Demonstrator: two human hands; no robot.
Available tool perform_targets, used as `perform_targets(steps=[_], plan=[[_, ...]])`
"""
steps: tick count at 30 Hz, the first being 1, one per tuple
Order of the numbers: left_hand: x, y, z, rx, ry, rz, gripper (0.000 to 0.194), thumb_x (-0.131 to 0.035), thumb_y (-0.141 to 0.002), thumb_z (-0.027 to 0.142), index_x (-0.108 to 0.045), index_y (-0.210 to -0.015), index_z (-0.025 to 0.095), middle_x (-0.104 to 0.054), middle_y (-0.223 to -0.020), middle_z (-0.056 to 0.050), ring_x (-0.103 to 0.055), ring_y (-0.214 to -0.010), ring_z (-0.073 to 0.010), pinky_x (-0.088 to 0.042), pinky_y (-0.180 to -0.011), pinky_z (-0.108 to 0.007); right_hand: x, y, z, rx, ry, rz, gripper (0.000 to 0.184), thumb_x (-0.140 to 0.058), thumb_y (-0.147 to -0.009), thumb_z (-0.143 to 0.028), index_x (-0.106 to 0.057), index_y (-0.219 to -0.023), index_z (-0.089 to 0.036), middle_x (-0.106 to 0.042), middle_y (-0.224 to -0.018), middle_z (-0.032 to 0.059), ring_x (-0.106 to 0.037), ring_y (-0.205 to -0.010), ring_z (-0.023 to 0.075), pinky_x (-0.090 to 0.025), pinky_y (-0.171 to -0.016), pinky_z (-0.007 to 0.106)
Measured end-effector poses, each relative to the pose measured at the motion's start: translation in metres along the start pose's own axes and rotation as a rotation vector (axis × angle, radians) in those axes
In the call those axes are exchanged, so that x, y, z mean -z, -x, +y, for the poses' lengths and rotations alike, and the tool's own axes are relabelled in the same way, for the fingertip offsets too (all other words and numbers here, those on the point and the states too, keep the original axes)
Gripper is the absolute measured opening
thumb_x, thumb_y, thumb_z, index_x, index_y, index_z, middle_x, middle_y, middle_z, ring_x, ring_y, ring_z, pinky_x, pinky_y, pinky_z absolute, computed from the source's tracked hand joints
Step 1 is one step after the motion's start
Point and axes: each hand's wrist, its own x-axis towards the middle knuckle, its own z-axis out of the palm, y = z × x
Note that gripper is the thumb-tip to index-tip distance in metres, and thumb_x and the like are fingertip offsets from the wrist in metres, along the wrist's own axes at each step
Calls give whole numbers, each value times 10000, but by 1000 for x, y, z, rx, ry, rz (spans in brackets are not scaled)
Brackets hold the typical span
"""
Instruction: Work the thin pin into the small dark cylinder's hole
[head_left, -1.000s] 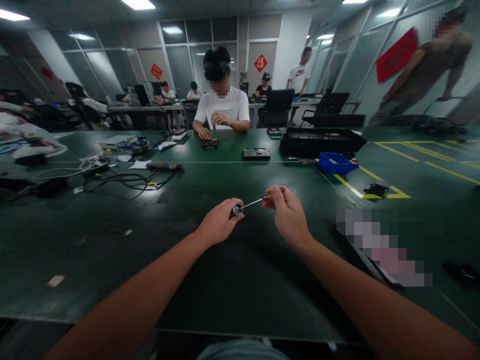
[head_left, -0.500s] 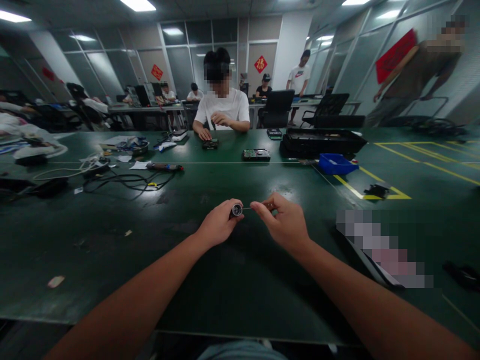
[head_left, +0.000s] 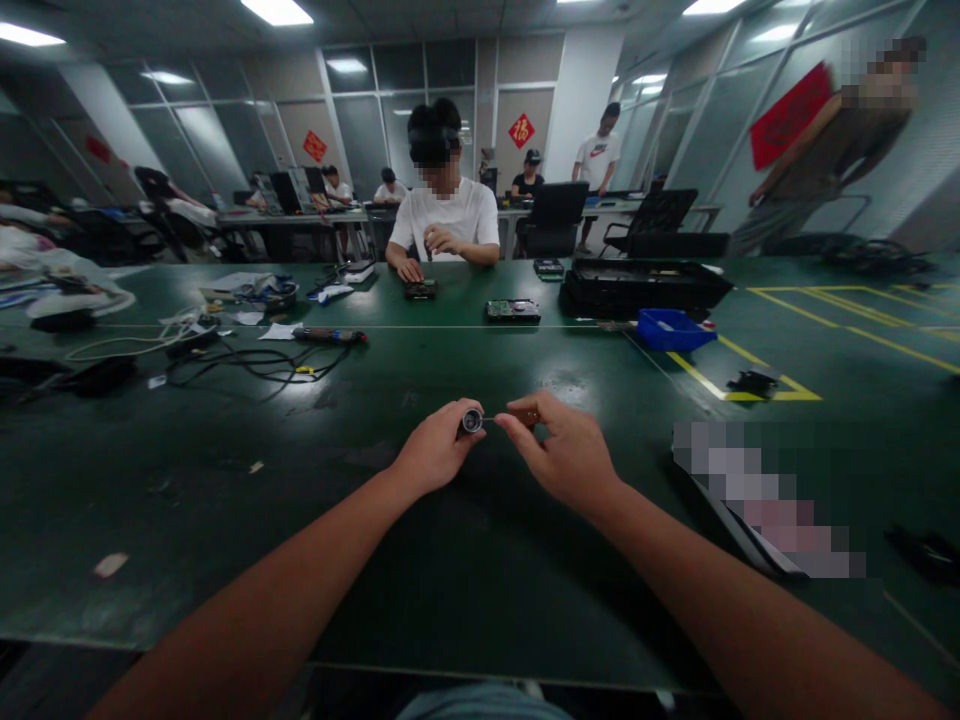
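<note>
My left hand [head_left: 436, 450] is closed around a small dark cylinder with a shiny round end [head_left: 472, 421], held just above the green table [head_left: 315, 520]. My right hand [head_left: 561, 450] pinches a thin metal rod [head_left: 488, 419] between thumb and fingers. The rod's tip meets the round end of the cylinder. Both hands sit close together at the middle of the table.
A person in a white shirt sits across the table handling small parts. Further out lie a circuit board [head_left: 512, 309], a blue bin [head_left: 671, 328], a black case [head_left: 643, 284] and tangled cables [head_left: 247, 362]. A small black part [head_left: 751, 382] rests on yellow floor-tape lines. Other people are behind.
My right hand has moved left toward my left hand, pushing the thin rod further into the cylinder's end, so less of the rod shows. My left hand stayed nearly still.
</note>
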Motion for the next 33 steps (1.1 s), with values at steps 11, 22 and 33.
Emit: perform_targets(steps=[11, 22, 33], plan=[[0, 0, 2, 16, -13, 14, 174, -589, -898, 250, -586, -1072, 245, -645, -1031, -28, -607, -929, -207, -465, -830, -334, -2, 3, -2, -74, -183, 25, 154, -466, -981, -305, -584, -1040, -225, -667, -864, 45, -643, -772, 196, -470, -710, 348], [1, -2, 3, 5, -120, 8, 198, -587, -900, 247, -581, -1097, 265, -630, -1077, -23, -609, -944, -207, -455, -831, -329, -26, -9, 26, -577, -979, 199, 263, -576, -914, -452, -629, -863, -199, -617, -762, 12, -604, -686, 157, -526, -726, 352], [-1, -2, 4, 54, -71, 3, 142, -598, -897, 259, -594, -1038, 241, -642, -993, -23, -601, -885, -196, -458, -792, -319, -16, -4, 10, -351, -562, 197, 229, -501, -970, -403, -596, -953, -196, -660, -824, 39, -640, -745, 175, -509, -724, 343]])
